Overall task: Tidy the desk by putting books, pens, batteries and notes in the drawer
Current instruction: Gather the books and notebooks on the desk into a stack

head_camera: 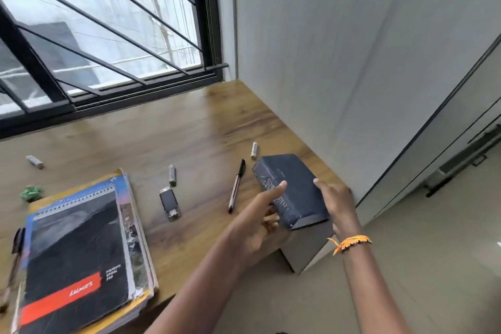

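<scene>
Two hands, left point(257, 214) and right point(336, 198), gripping dark book point(295, 187); "PREMIUM SPIRAL PAD" on notebook point(78, 260)

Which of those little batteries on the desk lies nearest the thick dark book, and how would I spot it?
Start at the wooden desk and find its right corner by the wall, where both hands hold the thick dark book. Just beyond the book's far left corner lies the battery. It is the whitest and sits farthest right; the other two batteries are greyer and lie further left.

dark thick book point(294, 190) | tilted, desk's right end | pen point(237, 185), batteries point(172, 175) beside
</scene>
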